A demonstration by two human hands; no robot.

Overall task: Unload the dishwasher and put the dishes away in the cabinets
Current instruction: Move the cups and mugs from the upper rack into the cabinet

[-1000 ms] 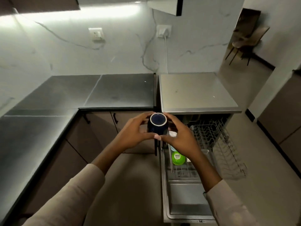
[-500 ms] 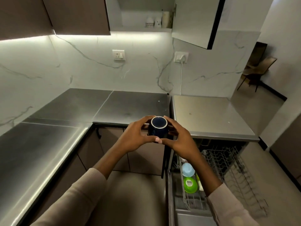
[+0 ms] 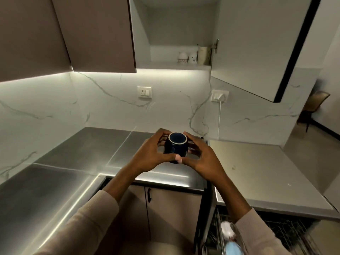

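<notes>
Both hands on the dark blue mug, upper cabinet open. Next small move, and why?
Probably lift the dark blue mug toward the open cabinet's shelf. The left hand and right hand cup it over the counter, and the shelf has bare space left of the small jars.

L hand point(image 3: 149, 155) + R hand point(image 3: 202, 159) cup dark blue mug point(image 3: 177, 147) | above counter point(image 3: 73, 162) | cabinet point(image 3: 176, 34) open
</notes>
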